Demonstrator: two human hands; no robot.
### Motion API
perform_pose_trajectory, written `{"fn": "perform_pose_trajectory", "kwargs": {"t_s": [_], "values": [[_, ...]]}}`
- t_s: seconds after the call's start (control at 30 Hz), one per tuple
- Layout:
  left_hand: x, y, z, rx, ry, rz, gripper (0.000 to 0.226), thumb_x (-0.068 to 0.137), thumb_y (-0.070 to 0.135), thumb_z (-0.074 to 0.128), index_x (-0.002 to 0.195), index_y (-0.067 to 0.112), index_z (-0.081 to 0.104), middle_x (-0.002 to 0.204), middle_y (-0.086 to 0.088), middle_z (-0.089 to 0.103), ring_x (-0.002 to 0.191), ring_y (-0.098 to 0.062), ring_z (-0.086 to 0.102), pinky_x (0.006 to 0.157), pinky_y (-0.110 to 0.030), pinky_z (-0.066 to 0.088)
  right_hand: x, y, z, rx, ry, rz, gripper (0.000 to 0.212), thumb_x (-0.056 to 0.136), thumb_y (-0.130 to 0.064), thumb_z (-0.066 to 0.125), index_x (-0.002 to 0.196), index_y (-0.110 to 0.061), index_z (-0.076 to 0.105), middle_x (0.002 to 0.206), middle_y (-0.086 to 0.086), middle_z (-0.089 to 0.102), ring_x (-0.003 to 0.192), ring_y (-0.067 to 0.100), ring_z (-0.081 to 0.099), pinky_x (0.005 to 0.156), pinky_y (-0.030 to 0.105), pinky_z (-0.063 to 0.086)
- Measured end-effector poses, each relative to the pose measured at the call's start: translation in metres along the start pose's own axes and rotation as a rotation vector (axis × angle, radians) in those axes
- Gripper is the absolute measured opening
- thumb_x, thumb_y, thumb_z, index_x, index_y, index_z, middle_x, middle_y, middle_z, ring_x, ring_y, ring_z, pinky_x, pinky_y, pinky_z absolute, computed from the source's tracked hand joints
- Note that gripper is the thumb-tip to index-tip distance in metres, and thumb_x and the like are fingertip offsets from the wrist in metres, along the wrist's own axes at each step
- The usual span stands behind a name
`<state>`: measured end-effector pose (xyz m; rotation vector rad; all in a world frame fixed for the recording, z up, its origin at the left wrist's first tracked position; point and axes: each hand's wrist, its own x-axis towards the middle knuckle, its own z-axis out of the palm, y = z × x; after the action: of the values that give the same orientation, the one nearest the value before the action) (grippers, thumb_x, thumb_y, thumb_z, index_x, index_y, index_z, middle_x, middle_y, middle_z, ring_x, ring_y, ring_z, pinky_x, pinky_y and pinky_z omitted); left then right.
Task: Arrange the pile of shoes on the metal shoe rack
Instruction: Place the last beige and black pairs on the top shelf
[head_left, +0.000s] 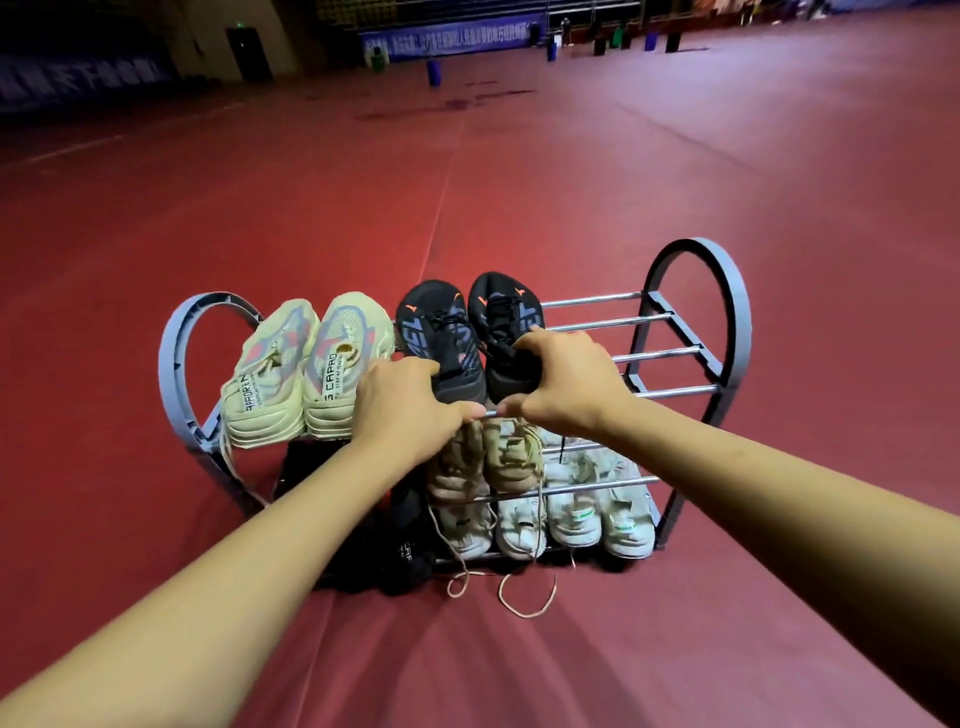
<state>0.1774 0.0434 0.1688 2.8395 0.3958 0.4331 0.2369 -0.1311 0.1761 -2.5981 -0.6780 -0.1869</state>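
A metal shoe rack (696, 322) with grey plastic ends stands on the red floor. Its top shelf holds a pale yellow pair of sneakers (306, 369) at the left and a black pair in the middle. My left hand (405, 402) grips the heel of the left black sneaker (439, 332). My right hand (563, 382) grips the heel of the right black sneaker (506, 317). The lower shelf carries a beige pair (488, 462), white sneakers (597, 509) and dark shoes (395, 545) at the left, partly hidden by my left forearm.
The right part of the top shelf shows bare chrome bars (660, 356). Loose laces (524, 597) trail onto the red sports floor (467, 665) in front of the rack. Blue bins (434, 73) and a banner wall stand far behind.
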Motion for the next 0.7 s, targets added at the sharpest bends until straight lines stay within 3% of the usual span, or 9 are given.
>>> {"fn": "perform_pose_trajectory", "kwargs": {"t_s": [0.13,0.33,0.43,0.53,0.6,0.7], "values": [[0.000,-0.008,-0.002,0.039,0.001,0.002,0.061,0.067,0.070,0.072,0.106,0.023,0.073,0.103,-0.009,0.072,0.107,-0.035,0.060,0.080,-0.039,0.047,-0.003,-0.001,0.009,0.011,0.006,-0.056,0.068,0.067,-0.052,0.081,0.125,-0.025,0.061,0.122,-0.002,0.066,0.111,0.029,0.064,0.090,0.039,0.054],[-0.002,-0.016,-0.002,0.053,0.019,0.021,0.049,0.073,0.058,0.074,0.102,0.019,0.068,0.100,-0.009,0.070,0.103,-0.037,0.059,0.081,-0.041,0.047,-0.010,0.015,0.008,0.181,-0.062,-0.169,0.086,0.073,-0.023,0.083,0.149,-0.020,0.043,0.150,-0.001,0.051,0.135,0.020,0.049,0.111,0.030,0.040],[-0.008,-0.020,0.005,0.016,0.061,0.052,0.047,0.076,0.056,0.072,0.101,0.018,0.064,0.104,-0.006,0.067,0.107,-0.034,0.055,0.086,-0.043,0.045,-0.012,0.021,0.014,0.236,-0.089,-0.190,0.095,0.072,-0.029,0.086,0.152,-0.017,0.036,0.155,0.002,0.042,0.141,0.020,0.041,0.117,0.033,0.033],[-0.021,-0.024,0.012,-0.015,0.130,0.088,0.053,0.080,0.050,0.071,0.118,0.015,0.058,0.121,-0.005,0.062,0.117,-0.032,0.049,0.098,-0.043,0.043,-0.009,0.022,0.024,0.219,-0.059,-0.171,0.101,0.069,-0.049,0.085,0.152,-0.021,0.035,0.156,0.002,0.038,0.143,0.023,0.037,0.118,0.040,0.032],[-0.026,-0.027,0.018,-0.003,0.162,0.111,0.058,0.083,0.046,0.071,0.127,0.012,0.055,0.129,-0.006,0.060,0.121,-0.032,0.046,0.103,-0.042,0.042,-0.005,0.018,0.027,0.207,-0.033,-0.153,0.097,0.068,-0.056,0.082,0.148,-0.020,0.041,0.151,0.002,0.043,0.138,0.023,0.042,0.115,0.040,0.037],[-0.023,-0.032,0.019,0.012,0.175,0.104,0.052,0.084,0.044,0.071,0.121,0.010,0.059,0.124,-0.008,0.064,0.117,-0.033,0.048,0.098,-0.042,0.043,0.000,0.005,0.031,0.213,0.047,-0.108,0.074,0.072,-0.046,0.082,0.133,-0.015,0.057,0.135,0.005,0.058,0.124,0.024,0.055,0.104,0.038,0.046]]}}
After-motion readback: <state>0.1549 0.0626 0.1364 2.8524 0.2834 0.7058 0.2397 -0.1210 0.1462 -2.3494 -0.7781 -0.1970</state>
